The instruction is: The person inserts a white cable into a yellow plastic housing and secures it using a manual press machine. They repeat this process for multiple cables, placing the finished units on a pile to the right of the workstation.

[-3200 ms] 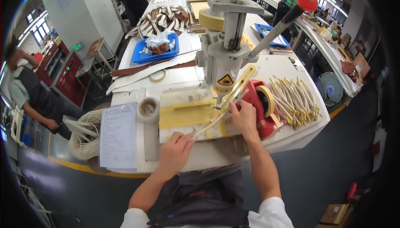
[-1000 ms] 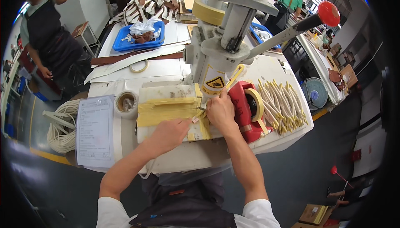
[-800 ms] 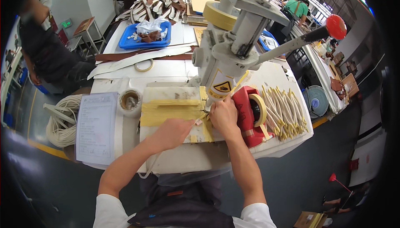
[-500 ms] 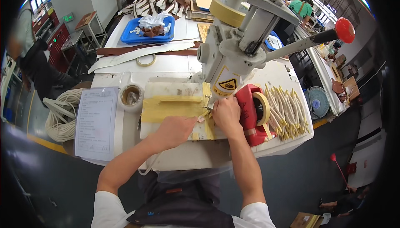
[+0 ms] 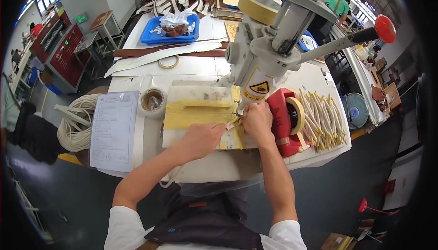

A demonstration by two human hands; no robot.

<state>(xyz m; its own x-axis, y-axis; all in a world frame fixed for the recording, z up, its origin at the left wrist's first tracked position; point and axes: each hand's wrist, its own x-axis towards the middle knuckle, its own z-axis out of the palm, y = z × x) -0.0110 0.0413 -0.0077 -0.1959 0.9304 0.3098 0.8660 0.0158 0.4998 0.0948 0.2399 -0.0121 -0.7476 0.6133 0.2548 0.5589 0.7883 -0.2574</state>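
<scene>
My left hand [image 5: 204,139] is closed in a pinch over the front of the white work board [image 5: 200,95]. A yellow-ended cord [image 5: 234,120] shows at its fingertips beside a small pale pink piece; a white length [image 5: 169,180] hangs below my left forearm. My right hand [image 5: 258,121] is closed just under the head of the grey hand press [image 5: 260,74], its fingertips by the thin metal tip. What it grips is hidden. Yellow tape [image 5: 194,120] covers part of the board.
Right of my right hand stand a red tape dispenser [image 5: 279,133] and a pile of yellow-ended white cords [image 5: 321,121]. To the left lie a tape roll [image 5: 153,101], a printed sheet [image 5: 114,129] and a cord coil [image 5: 75,131]. The press lever [image 5: 342,44] juts right; a blue tray [image 5: 150,34] sits behind.
The whole view has shifted slightly, with the table further right. Both hands stay at the press tip with nearly the same grip. A person at the left has moved toward the picture's lower left edge.
</scene>
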